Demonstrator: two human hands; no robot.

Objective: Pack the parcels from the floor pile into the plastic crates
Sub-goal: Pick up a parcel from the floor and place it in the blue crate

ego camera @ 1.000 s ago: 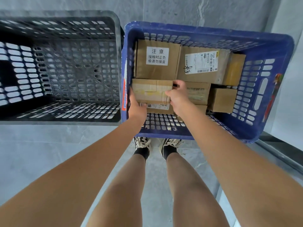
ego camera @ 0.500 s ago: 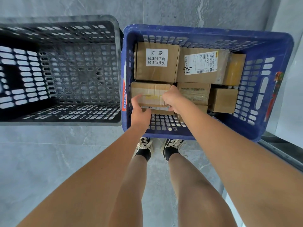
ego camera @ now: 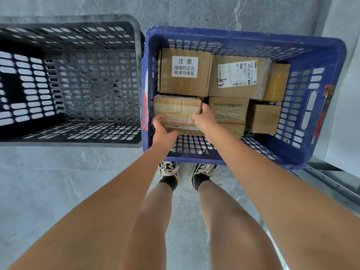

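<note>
Blue crate (ego camera: 321, 106), black crate (ego camera: 138, 78): perforated matt plastic. Parcels (ego camera: 177, 110): matt brown cardboard, glossy tape. Floor (ego camera: 58, 182): smooth grey stone.

I see both hands inside the blue crate (ego camera: 321, 106). My left hand (ego camera: 162, 131) and right hand (ego camera: 204, 119) grip the ends of a taped cardboard parcel (ego camera: 176, 111) at the crate's near-left corner. Behind it sits a box with a Chinese warning label (ego camera: 184, 73), beside one with a shipping label (ego camera: 238, 77). The black crate (ego camera: 78, 82) stands touching on the left.
</note>
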